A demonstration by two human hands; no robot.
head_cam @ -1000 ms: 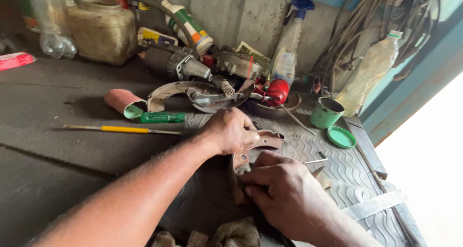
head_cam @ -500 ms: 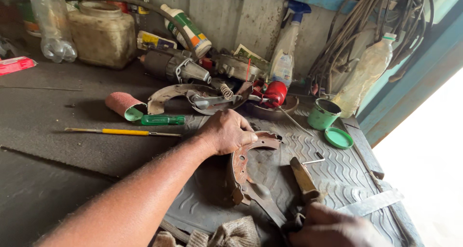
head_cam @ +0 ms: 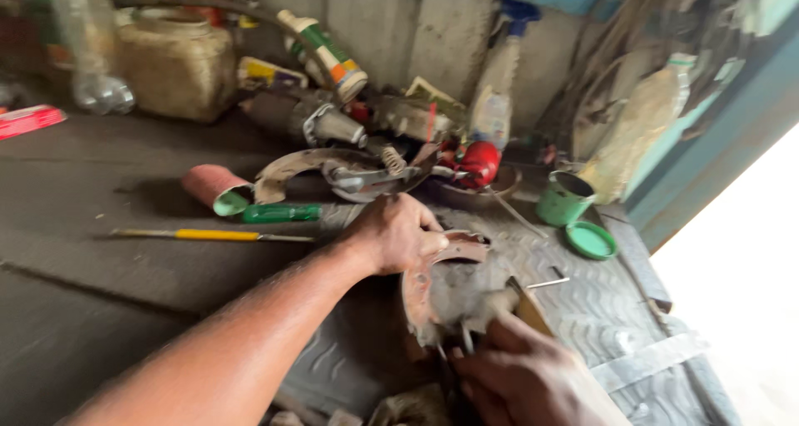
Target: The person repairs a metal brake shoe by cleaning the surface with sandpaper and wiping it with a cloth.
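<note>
Fingers of right hand (head_cam: 524, 380) now back up at curved rusty brake shoe (head_cam: 433, 289), grip unclear; left hand (head_cam: 391, 235) still clamping its top.

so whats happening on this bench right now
A person is working on a rusty curved brake shoe lying on a ribbed rubber mat. The left hand presses down on its upper end, while the right hand works at its lower end with a wooden-handled tool; the tip is too blurred to make out. Nearby lie a yellow-handled screwdriver, a green tin and its lid.
</note>
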